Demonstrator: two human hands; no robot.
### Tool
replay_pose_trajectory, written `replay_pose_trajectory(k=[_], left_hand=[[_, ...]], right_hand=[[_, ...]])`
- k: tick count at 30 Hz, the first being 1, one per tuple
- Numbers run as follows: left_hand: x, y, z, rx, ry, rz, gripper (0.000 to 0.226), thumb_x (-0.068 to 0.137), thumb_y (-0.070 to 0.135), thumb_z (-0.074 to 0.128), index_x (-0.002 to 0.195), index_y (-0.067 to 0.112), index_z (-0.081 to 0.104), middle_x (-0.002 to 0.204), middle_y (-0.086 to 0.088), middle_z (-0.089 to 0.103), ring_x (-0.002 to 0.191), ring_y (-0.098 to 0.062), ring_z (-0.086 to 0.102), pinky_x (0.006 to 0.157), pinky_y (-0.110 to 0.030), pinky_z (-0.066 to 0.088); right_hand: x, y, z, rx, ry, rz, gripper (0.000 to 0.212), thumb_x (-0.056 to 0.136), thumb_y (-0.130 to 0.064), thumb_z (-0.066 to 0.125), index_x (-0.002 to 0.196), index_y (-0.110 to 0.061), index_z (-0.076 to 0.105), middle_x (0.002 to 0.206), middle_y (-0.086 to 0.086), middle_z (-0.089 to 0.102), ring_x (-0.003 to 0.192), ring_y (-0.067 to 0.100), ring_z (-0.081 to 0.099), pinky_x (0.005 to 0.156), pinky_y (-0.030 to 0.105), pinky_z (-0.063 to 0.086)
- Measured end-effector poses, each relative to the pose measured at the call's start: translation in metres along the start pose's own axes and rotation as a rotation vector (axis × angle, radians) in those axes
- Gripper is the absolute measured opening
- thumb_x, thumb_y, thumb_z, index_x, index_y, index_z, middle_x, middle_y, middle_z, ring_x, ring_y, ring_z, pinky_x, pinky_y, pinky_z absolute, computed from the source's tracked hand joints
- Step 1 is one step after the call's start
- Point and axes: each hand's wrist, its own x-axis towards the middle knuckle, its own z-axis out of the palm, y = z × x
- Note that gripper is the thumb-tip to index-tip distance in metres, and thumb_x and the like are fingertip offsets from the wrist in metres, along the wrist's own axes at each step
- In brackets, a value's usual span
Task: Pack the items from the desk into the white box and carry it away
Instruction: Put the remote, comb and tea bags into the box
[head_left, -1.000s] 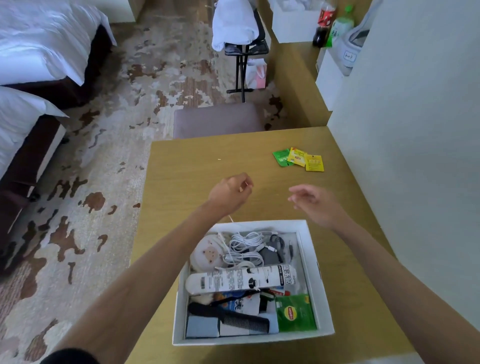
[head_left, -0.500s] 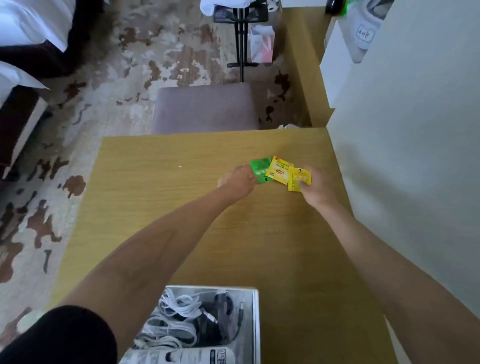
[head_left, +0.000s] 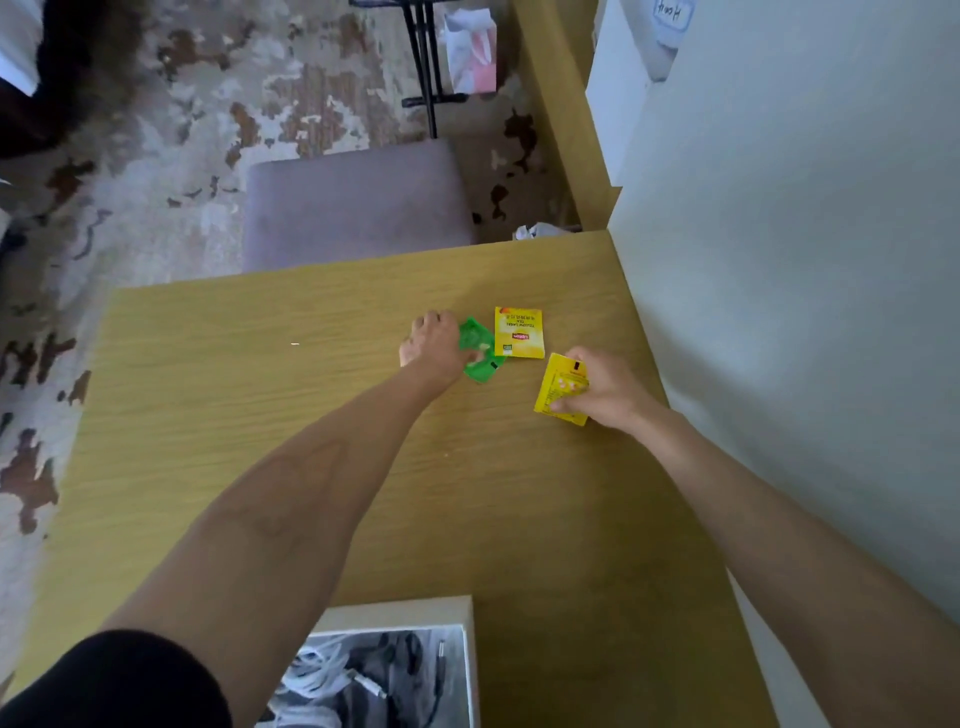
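Note:
Three tea sachets sit near the far right of the wooden desk (head_left: 260, 415). My left hand (head_left: 436, 345) pinches the green sachet (head_left: 480, 353), which still touches the desk. A yellow sachet (head_left: 518, 332) lies flat just right of it, untouched. My right hand (head_left: 605, 389) grips a second yellow sachet (head_left: 558, 389) and holds it tilted off the desk. The white box (head_left: 470, 654) is at the bottom edge, partly cut off, with white cables and dark items inside.
A white wall (head_left: 805, 312) runs along the desk's right side. A grey padded stool (head_left: 353, 202) stands past the far edge on the patterned carpet. Crumpled paper (head_left: 537, 231) lies at the far right corner. A black stand (head_left: 423, 67) and small bag (head_left: 470, 52) are farther back.
Both hands reached from above the box to the sachets. The right hand has lifted one yellow sachet and pulled it back; the left has closed on the green one. The view tilted forward.

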Motion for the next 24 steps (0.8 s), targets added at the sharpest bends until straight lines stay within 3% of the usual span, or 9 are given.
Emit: replay_pose_trajectory(k=[2,5,7,9,11,13,16,20,24], left_hand=[[-0.009,-0.012,-0.002,-0.055,-0.077,-0.041,0.068,0.078,0.046,0.07,0.131,0.011,0.046,0.129,-0.011,0.052,0.121,-0.029,0.048,0.093,-0.046,0.045],[-0.03,-0.035,-0.011,-0.274,-0.187,-0.021,0.047,0.083,0.039,0.068,0.119,0.011,0.055,0.113,-0.01,0.061,0.097,-0.022,0.056,0.08,-0.033,0.046],[-0.054,-0.05,-0.024,-0.537,-0.229,-0.004,0.036,0.089,0.032,0.062,0.115,0.008,0.057,0.1,-0.011,0.063,0.079,-0.017,0.057,0.069,-0.027,0.047],[-0.084,-0.065,-0.04,-0.715,-0.204,-0.01,0.029,0.095,0.027,0.054,0.116,0.006,0.054,0.09,-0.008,0.062,0.06,-0.01,0.058,0.05,-0.02,0.046],[-0.115,-0.078,-0.056,-0.797,-0.19,-0.015,0.026,0.098,0.022,0.045,0.12,0.008,0.051,0.097,-0.007,0.06,0.062,-0.009,0.06,0.043,-0.02,0.043],[-0.148,-0.091,-0.072,-0.914,-0.209,0.019,0.024,0.098,0.016,0.044,0.12,0.011,0.052,0.103,-0.005,0.06,0.069,-0.012,0.062,0.049,-0.023,0.044],[-0.199,-0.11,-0.093,-1.089,-0.142,0.084,0.019,0.096,0.014,0.05,0.114,0.014,0.058,0.097,-0.003,0.065,0.072,-0.014,0.063,0.052,-0.025,0.043],[-0.264,-0.139,-0.106,-1.408,-0.088,0.012,0.013,0.095,0.016,0.053,0.094,0.019,0.065,0.086,0.001,0.061,0.069,-0.009,0.055,0.048,-0.024,0.042],[-0.313,-0.168,-0.112,-1.636,-0.148,0.025,0.015,0.096,0.014,0.049,0.099,0.012,0.064,0.087,-0.002,0.066,0.071,-0.01,0.06,0.051,-0.025,0.045]], right_hand=[[-0.011,0.0,-0.001,0.045,-0.037,-0.019,0.041,0.071,-0.019,0.083,0.105,-0.018,0.06,0.097,-0.001,0.062,0.092,0.018,0.058,0.072,0.029,0.04],[-0.034,-0.011,0.0,0.181,-0.064,-0.025,0.026,0.076,-0.02,0.079,0.093,-0.026,0.061,0.086,-0.005,0.066,0.081,0.011,0.062,0.068,0.025,0.047],[-0.056,-0.028,0.002,0.428,-0.02,-0.004,0.028,0.075,-0.016,0.081,0.092,-0.027,0.063,0.082,-0.011,0.071,0.074,-0.001,0.065,0.059,0.011,0.047],[-0.078,-0.053,0.008,0.635,0.033,0.01,0.032,0.074,-0.014,0.081,0.097,-0.026,0.062,0.086,-0.012,0.075,0.076,-0.003,0.069,0.056,0.011,0.048],[-0.1,-0.081,0.015,0.721,0.074,0.005,0.028,0.079,-0.019,0.077,0.102,-0.025,0.061,0.092,-0.014,0.076,0.08,0.001,0.07,0.06,0.019,0.047],[-0.124,-0.111,0.024,0.758,0.091,-0.037,0.023,0.085,-0.02,0.072,0.105,-0.02,0.062,0.096,-0.009,0.076,0.081,0.006,0.07,0.061,0.023,0.044],[-0.161,-0.155,0.04,0.843,0.115,-0.079,0.023,0.085,-0.019,0.071,0.107,-0.013,0.064,0.1,0.0,0.076,0.078,0.011,0.067,0.06,0.023,0.043],[-0.206,-0.206,0.069,0.991,0.177,-0.081,0.034,0.082,-0.012,0.074,0.111,-0.006,0.058,0.093,0.004,0.075,0.07,0.016,0.063,0.059,0.027,0.046],[-0.242,-0.243,0.102,0.862,0.209,-0.163,0.036,0.083,-0.008,0.073,0.114,-0.014,0.054,0.102,0.002,0.074,0.076,0.021,0.071,0.055,0.024,0.05]])
